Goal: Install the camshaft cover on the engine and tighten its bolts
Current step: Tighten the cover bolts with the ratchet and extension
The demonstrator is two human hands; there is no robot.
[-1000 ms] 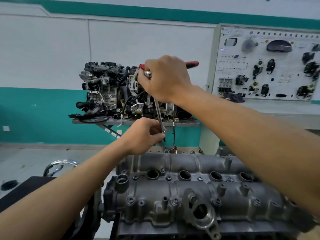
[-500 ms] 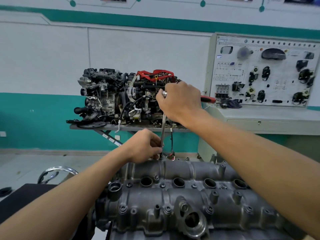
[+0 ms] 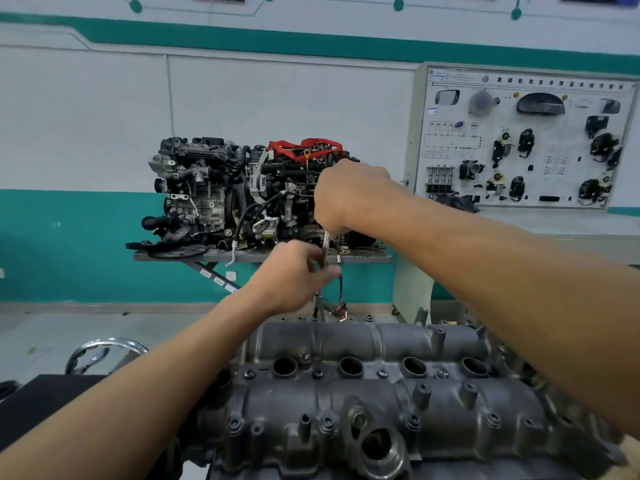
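The grey cast camshaft cover (image 3: 363, 403) sits on the engine in front of me, with several round plug holes and small bolts along its top. A ratchet with a long thin extension (image 3: 323, 258) stands upright on a bolt (image 3: 316, 315) at the cover's far edge. My right hand (image 3: 349, 197) grips the ratchet head at the top; the handle is hidden behind it. My left hand (image 3: 298, 275) pinches the extension lower down, blurred by motion.
Behind the cover, a display engine (image 3: 249, 195) with red parts stands on a grey metal table (image 3: 263, 257). At the right is a white training panel (image 3: 519, 140) with car parts on a cabinet. A chrome ring (image 3: 104, 351) lies at the lower left.
My right hand has come down and swung the ratchet handle out of sight. My left hand has slid a little higher on the extension. The view has tilted down.
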